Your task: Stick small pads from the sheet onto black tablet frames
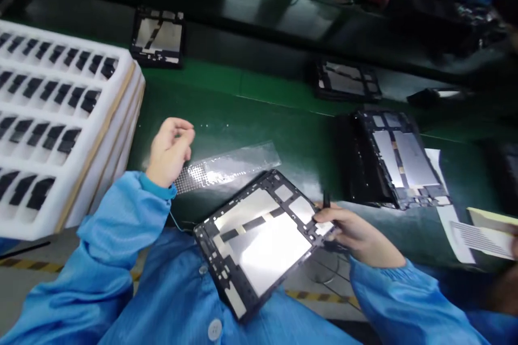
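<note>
My right hand [356, 229] grips the right corner of an open-backed tablet [259, 237], its thumb on top. The tablet is tilted near my body, its bare metal plates and a dark flex cable facing up. A thin black stick-like thing [326, 199] pokes up beside my right fingers; its lower part is hidden. My left hand [170, 151] is raised left of the tablet, with fingers curled together in a pinch; whatever they hold, if anything, is too small to tell. Just by that wrist lies a clear plastic strip [238, 164] with rows of small dark pieces [192, 178] at one end.
White foam trays [133, 97] with dark parts in slots are stacked at left. More tablets stand at right [404, 156], at back right [348, 80] and at back left [157, 38]. Another person's hand [515, 240] is by papers [483, 240] at the right edge.
</note>
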The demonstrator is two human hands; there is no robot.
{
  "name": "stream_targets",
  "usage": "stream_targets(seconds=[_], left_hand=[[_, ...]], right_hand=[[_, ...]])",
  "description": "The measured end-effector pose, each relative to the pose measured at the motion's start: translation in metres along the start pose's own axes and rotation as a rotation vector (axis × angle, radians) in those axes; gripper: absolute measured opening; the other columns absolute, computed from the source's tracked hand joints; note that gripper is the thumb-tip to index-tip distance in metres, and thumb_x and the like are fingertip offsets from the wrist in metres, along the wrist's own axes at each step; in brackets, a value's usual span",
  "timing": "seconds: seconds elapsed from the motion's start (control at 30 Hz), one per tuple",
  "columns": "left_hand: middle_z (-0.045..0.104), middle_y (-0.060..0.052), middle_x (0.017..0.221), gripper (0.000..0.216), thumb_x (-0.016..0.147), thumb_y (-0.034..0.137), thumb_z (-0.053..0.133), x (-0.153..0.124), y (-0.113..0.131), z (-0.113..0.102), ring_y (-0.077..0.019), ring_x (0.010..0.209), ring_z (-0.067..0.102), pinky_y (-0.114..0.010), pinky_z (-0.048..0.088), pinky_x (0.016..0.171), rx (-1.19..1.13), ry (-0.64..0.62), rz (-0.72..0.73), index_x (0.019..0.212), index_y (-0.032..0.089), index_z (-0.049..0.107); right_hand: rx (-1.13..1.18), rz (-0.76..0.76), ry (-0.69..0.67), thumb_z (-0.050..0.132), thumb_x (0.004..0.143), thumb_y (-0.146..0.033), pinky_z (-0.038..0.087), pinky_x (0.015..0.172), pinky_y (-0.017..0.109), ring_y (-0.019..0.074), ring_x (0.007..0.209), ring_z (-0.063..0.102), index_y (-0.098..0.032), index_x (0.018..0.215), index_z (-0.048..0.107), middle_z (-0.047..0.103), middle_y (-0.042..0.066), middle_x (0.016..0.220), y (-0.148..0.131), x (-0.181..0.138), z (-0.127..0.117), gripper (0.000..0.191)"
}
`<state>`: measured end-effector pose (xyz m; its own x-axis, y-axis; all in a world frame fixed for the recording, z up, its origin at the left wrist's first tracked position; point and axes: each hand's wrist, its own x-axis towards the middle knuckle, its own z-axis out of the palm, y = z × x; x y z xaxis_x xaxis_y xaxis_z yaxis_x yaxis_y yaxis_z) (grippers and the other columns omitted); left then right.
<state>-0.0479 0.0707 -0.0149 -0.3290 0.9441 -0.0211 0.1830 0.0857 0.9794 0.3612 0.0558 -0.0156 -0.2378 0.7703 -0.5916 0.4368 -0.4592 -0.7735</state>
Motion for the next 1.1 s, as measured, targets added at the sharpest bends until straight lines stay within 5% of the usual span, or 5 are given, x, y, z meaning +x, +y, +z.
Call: stream_targets(seconds=[0.1, 0.27, 0.47, 0.7, 1.1], left_hand=[[0.064, 0.002, 0.075, 0.013, 0.089, 0.033, 0.071, 0.0, 0.01, 0.002, -0.0093, 0.056, 0.051, -0.024, 0.036, 0.055, 0.194, -0.256, 0.023, 0.094, 0.021, 0.07], [0.049, 0.006, 0.052, 0.021, 0.074, 0.011, 0.079, 0.012, 0.002, -0.008, -0.0099, 0.053, 0.033, -0.026, 0.03, 0.065, 0.49, -0.573, 0.012, 0.062, 0.019, 0.065], [0.055, 0.004, 0.054, 0.023, 0.07, 0.007, 0.081, 0.03, -0.01, -0.005, -0.0132, 0.056, 0.045, -0.028, 0.032, 0.07, 0.54, -0.786, -0.003, 0.057, 0.022, 0.068], [0.048, 0.003, 0.059, 0.026, 0.075, 0.001, 0.08, 0.039, -0.001, -0.003, -0.0145, 0.069, 0.051, -0.025, 0.034, 0.081, 0.585, -0.785, -0.067, 0.059, 0.017, 0.069], [0.047, 0.002, 0.059, 0.026, 0.082, 0.004, 0.079, 0.042, 0.002, 0.009, -0.0196, 0.085, 0.069, -0.02, 0.045, 0.077, 0.703, -0.754, -0.059, 0.062, 0.016, 0.068]], right_hand=[[-0.1, 0.114, -0.017, 0.095, 0.066, -0.057, 0.054, 0.051, 0.035, 0.0211, 0.057, 0.064, -0.02, 0.075, 0.078, 0.07, 0.005, 0.068, 0.001, 0.004, -0.007, 0.042], [-0.364, -0.16, 0.422, 0.083, 0.087, -0.067, 0.052, 0.076, 0.042, 0.0279, 0.086, 0.063, -0.031, 0.072, 0.073, 0.066, 0.008, 0.085, -0.031, -0.01, 0.007, 0.041], [-0.005, -0.419, -0.001, 0.068, 0.106, -0.063, 0.045, 0.06, 0.03, 0.0141, 0.067, 0.056, -0.025, 0.104, 0.082, 0.071, 0.001, 0.087, -0.098, 0.047, 0.099, 0.041], [-0.105, -0.591, -0.241, 0.092, 0.089, -0.057, 0.07, 0.09, 0.036, 0.0191, 0.096, 0.077, -0.026, 0.102, 0.083, 0.079, 0.003, 0.106, -0.122, 0.137, 0.123, 0.035], [-0.196, -0.533, -0.308, 0.089, 0.091, -0.057, 0.071, 0.101, 0.04, 0.0206, 0.103, 0.082, -0.024, 0.105, 0.083, 0.082, 0.0, 0.104, -0.121, 0.134, 0.126, 0.037]])
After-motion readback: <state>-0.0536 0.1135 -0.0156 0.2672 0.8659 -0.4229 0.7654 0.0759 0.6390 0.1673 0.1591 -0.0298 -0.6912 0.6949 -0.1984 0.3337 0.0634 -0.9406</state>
